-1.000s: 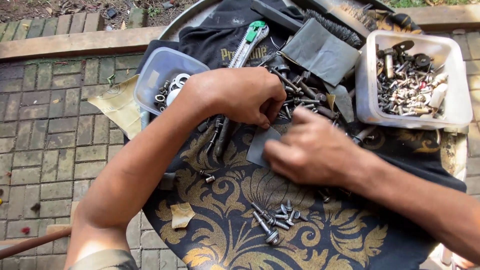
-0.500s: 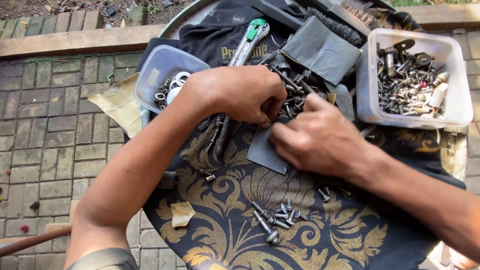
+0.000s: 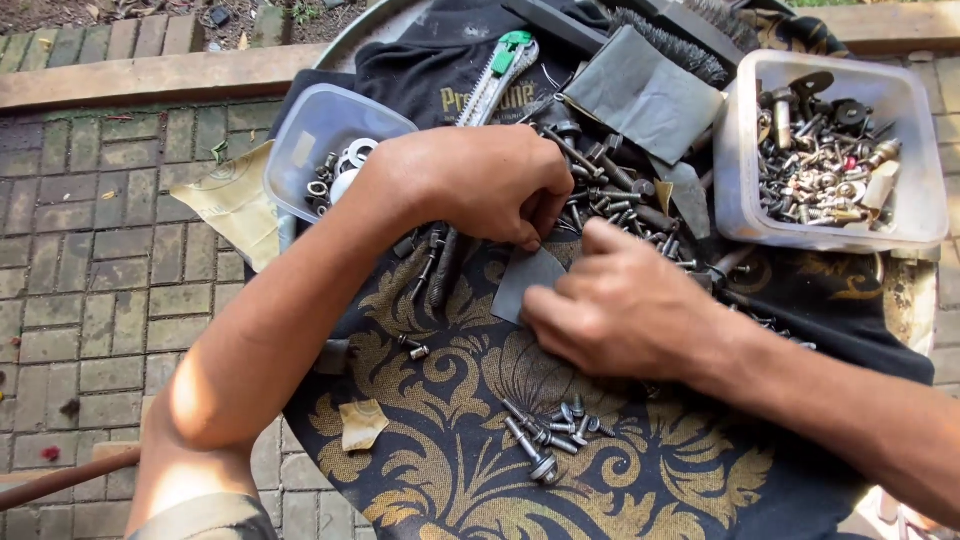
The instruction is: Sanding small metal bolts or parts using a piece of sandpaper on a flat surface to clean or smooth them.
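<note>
— So what do the hands have hold of?

— Between them lies a small grey sheet of sandpaper (image 3: 525, 282) on the black and gold patterned cloth (image 3: 450, 470). The left hand (image 3: 490, 185) is curled nearly shut above its top edge, fingertips pinched on something small I cannot make out. The right hand (image 3: 625, 310) lies knuckles up, fingers bent onto the sheet's right side; what is under it is hidden.

— Any packages or labels?

— A clear plastic tub (image 3: 320, 150) with washers and nuts sits at the upper left, partly behind the left forearm. A larger white tub (image 3: 900, 225) full of bolts and metal bits stands at the upper right. Yellow lettering shows on a black cloth at the top, half covered.

— What else is around?

— A heap of screws and bolts (image 3: 610, 195) just above the hands, a small cluster of screws (image 3: 550, 435) below the right hand, a green-tipped utility knife (image 3: 500, 70), a folded grey sheet (image 3: 645, 95) and a wire brush (image 3: 670, 45) at the top. The round bench (image 3: 905, 300) shows only at its rim, over brick paving (image 3: 90, 280).
</note>
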